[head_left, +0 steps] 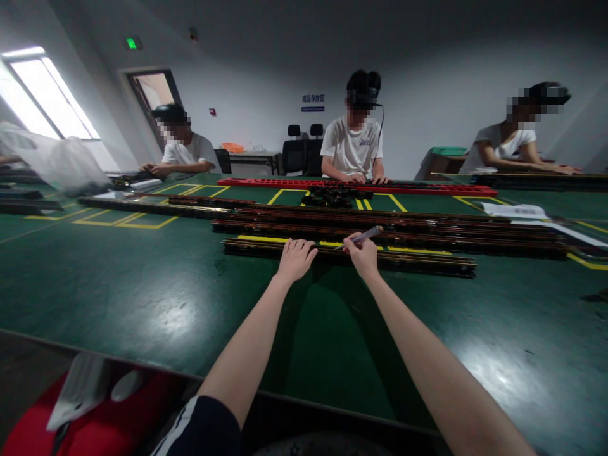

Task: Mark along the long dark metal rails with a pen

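Observation:
A long dark metal strip [418,262] with gold-coloured edges lies crosswise on the green table in front of me. My left hand [295,258] rests on it, palm down, fingers stretched over its top. To the right, my right hand [363,253] is closed around a slim screwdriver [368,234] with a pale, see-through handle. Its thin tip points down and left at the strip, between my two hands; whether it touches cannot be made out. Just behind lies a bundle of similar long strips [475,231].
Behind the bundle are a pile of small black parts [330,196] and a long red tray [266,183]. Papers [515,210] lie at the right, a plastic bag [78,164] at the left. Several people sit around the table, one across from me [354,149]. The table's near edge [118,361] is below.

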`<control>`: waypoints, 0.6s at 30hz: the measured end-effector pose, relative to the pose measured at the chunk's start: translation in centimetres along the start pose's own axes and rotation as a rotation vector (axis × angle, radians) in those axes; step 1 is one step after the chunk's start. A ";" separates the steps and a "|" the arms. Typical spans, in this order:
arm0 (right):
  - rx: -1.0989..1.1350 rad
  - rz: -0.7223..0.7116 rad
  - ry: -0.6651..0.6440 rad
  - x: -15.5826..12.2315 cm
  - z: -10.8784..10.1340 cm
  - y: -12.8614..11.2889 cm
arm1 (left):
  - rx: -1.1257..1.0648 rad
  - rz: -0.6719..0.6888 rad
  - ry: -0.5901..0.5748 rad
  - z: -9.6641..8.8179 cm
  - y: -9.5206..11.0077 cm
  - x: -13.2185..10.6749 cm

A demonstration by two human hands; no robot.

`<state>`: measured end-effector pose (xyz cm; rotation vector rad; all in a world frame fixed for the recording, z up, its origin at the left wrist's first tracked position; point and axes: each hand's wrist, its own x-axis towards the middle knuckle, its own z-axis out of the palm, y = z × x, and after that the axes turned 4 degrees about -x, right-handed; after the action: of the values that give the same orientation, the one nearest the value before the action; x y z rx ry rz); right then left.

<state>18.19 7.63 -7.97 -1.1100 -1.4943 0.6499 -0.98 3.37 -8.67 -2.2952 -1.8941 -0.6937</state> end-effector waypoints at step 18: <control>-0.011 -0.050 -0.015 -0.6 0.8 -1.1 | -0.016 -0.107 0.006 -0.3 -0.2 0.1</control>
<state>17.12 6.75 -7.53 -1.0741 -1.5357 0.6177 -1.27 3.45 -8.42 -2.2112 -2.0287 -0.7289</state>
